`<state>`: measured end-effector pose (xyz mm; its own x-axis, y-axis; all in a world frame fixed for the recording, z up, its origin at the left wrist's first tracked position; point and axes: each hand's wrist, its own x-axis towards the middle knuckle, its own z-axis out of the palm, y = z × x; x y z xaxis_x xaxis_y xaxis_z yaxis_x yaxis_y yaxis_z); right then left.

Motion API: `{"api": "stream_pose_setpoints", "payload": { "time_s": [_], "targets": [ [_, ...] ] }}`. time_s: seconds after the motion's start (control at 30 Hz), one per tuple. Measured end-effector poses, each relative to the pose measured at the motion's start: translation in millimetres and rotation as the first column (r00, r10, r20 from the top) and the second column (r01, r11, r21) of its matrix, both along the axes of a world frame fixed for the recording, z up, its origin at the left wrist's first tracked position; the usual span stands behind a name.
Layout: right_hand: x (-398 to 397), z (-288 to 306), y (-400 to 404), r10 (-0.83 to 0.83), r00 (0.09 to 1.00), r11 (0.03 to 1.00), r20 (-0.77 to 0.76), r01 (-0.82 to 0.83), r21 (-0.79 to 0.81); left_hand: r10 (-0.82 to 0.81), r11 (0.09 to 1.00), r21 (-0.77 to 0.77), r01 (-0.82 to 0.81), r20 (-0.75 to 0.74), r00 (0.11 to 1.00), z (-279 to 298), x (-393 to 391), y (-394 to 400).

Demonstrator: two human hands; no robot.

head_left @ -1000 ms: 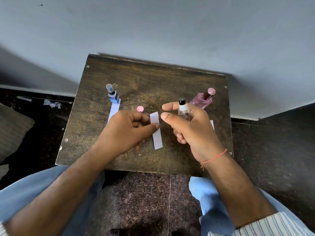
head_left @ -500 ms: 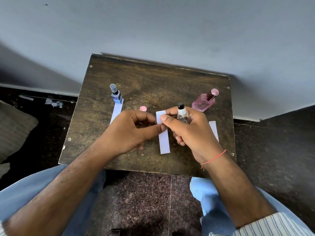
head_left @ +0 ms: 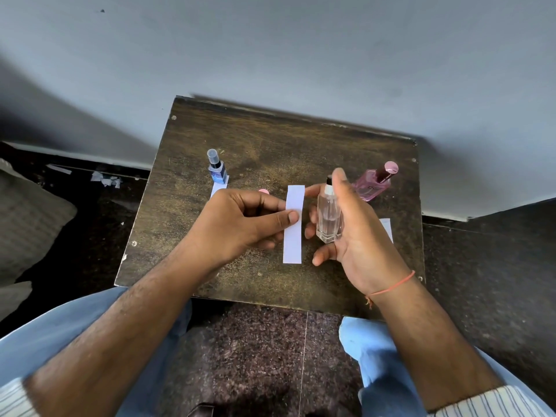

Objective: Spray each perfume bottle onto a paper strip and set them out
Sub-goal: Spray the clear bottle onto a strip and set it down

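My left hand (head_left: pixel 240 221) pinches a white paper strip (head_left: pixel 292 236) upright between thumb and fingers over the middle of the dark wooden table (head_left: pixel 270 145). Just right of the strip, my right hand (head_left: pixel 355 236) grips a clear glass perfume bottle (head_left: pixel 328 218), with the forefinger on top of its black sprayer. A blue bottle (head_left: pixel 217 170) stands at the back left on another white strip (head_left: pixel 219 186). A pink bottle (head_left: pixel 373 185) stands at the back right. A third strip (head_left: pixel 386 230) lies partly hidden behind my right hand.
A small pink cap (head_left: pixel 264 191) lies on the table behind my left hand. The table stands against a grey wall (head_left: pixel 270 55). Paper scraps (head_left: pixel 105 179) litter the dark floor to the left, beside a cushion (head_left: pixel 27 218). My knees are under the near edge.
My right hand has turned the clear bottle so its body faces me and put the forefinger on the sprayer. My left hand has brought the strip up closer to the bottle.
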<state>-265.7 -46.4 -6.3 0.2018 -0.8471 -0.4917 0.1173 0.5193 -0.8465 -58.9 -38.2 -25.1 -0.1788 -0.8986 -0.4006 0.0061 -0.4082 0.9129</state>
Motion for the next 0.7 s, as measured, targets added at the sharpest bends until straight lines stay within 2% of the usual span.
{"api": "stream_pose_setpoints", "payload": {
  "time_s": [0.1, 0.27, 0.37, 0.47, 0.57, 0.7],
  "targets": [
    [0.0, -2.8, 0.2, -0.035, 0.997, 0.999, -0.065, 0.035, -0.010, 0.006, 1.000, -0.001, -0.006, -0.031, 0.999, -0.2, 0.4, -1.1],
    [3.0, -4.8, 3.1, -0.033, 0.970, 0.990, -0.243, -0.002, -0.143, 0.000, 0.999, -0.046, -0.002, -0.057, 0.998, 0.6, -0.9, -0.6],
    [4.9, -6.2, 6.0, -0.044, 0.894, 0.970, -0.446, -0.069, -0.234, -0.031, 0.996, -0.086, 0.027, -0.052, 0.998, 0.5, -1.2, 0.9],
    [5.7, -5.2, 9.7, -0.123, 0.784, 0.920, -0.608, -0.141, -0.367, -0.022, 0.996, -0.090, 0.015, -0.078, 0.997, 0.7, -2.6, 1.0],
    [6.3, -1.5, 12.8, -0.179, 0.731, 0.879, -0.658, -0.181, -0.440, -0.028, 0.995, -0.098, 0.020, -0.081, 0.996, 0.1, -4.6, 1.1],
    [6.6, -0.9, 13.0, -0.184, 0.735, 0.875, -0.653, -0.180, -0.449, -0.056, 0.992, -0.114, 0.050, -0.053, 0.997, -0.9, -5.3, 2.5]
  ]
}}
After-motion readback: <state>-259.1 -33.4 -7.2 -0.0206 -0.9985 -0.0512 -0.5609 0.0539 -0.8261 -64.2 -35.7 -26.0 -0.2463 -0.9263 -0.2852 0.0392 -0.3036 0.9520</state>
